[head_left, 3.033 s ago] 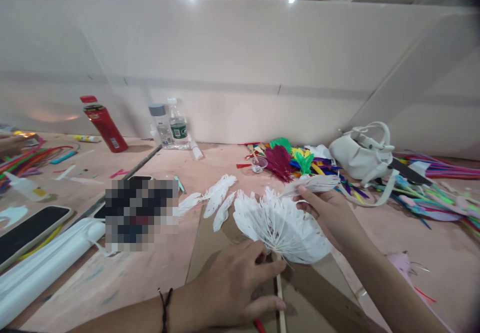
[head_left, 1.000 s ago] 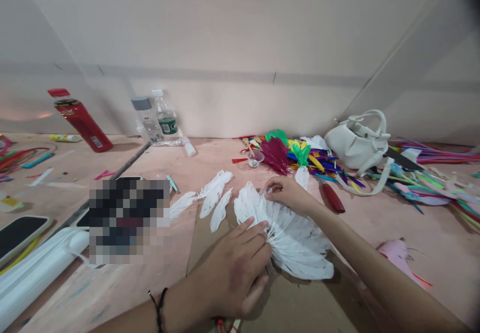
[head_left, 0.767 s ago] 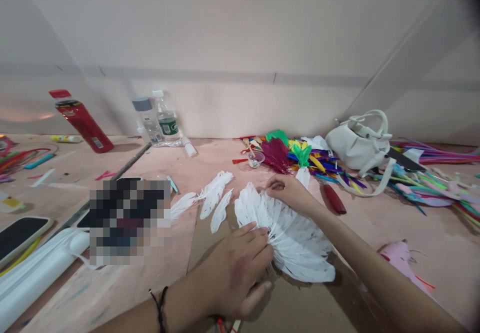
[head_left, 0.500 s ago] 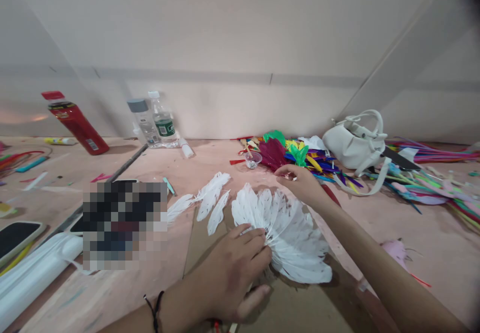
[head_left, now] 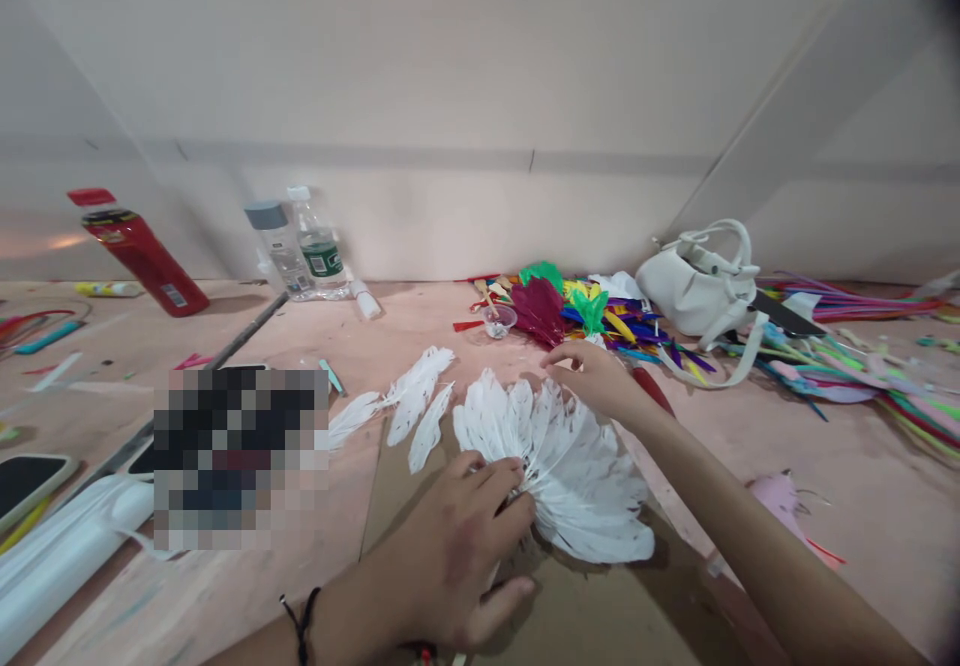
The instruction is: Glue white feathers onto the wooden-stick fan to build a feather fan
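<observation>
Pale panels form the wall behind a pinkish, paint-smeared table. At far left leans a red bottle; right of it two clear bottles stand against the wall, probably to keep the near space free. Loose white feathers lie partly on a brown cardboard sheet, perhaps to be within reach. Near the middle, the left hand rests with fingers loosely bent and thumb apart over the gathered quills of a white feather fan, which lies on the cardboard; this seems to steady it. Beyond sit a small plastic cup and a pile of coloured feathers. At the fan's far edge, the right hand has curled fingers; I cannot tell whether they pinch anything. Farther right are a white handbag and coloured strands.
</observation>
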`<state>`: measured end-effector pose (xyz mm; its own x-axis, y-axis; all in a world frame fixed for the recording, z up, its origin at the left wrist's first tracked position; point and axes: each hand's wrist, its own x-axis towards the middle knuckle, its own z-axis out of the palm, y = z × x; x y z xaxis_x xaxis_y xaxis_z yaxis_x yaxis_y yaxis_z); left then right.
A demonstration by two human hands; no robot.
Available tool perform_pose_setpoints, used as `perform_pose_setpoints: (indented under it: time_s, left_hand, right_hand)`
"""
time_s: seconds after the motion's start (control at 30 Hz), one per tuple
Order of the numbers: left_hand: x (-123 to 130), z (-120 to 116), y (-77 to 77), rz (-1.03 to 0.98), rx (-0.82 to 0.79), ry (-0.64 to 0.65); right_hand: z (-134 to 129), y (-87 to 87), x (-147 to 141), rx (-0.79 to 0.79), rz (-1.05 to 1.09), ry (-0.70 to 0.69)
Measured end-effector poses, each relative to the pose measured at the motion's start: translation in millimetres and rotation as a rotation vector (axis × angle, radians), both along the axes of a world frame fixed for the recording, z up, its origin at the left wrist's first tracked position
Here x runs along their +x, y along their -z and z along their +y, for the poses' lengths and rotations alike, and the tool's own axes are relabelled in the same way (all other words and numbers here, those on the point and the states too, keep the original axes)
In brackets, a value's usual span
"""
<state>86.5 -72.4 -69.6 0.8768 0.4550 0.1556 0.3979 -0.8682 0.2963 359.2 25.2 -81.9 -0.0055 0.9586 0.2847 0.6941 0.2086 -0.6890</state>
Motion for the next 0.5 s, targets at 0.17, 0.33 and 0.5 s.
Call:
perform_pose_setpoints:
  time_s: [0.17, 0.33, 0.5]
  left_hand:
    - [-5.2, 2.8, 0.2, -0.052, -0.042, 0.013]
    - [-5.6, 3.8, -1.5, -0.014, -0.048, 0.011]
    - [-2.6, 3.5, 3.3, -0.034, 0.008, 0.024]
  right_hand:
    - [0.1, -11.2, 11.3, 0.025, 0.006, 0.071]
    - [-2.0, -13.2, 10.5, -0.011, -0.006, 0.062]
    - [-5.2, -2.0, -10.9, -0.071, -0.053, -0.088]
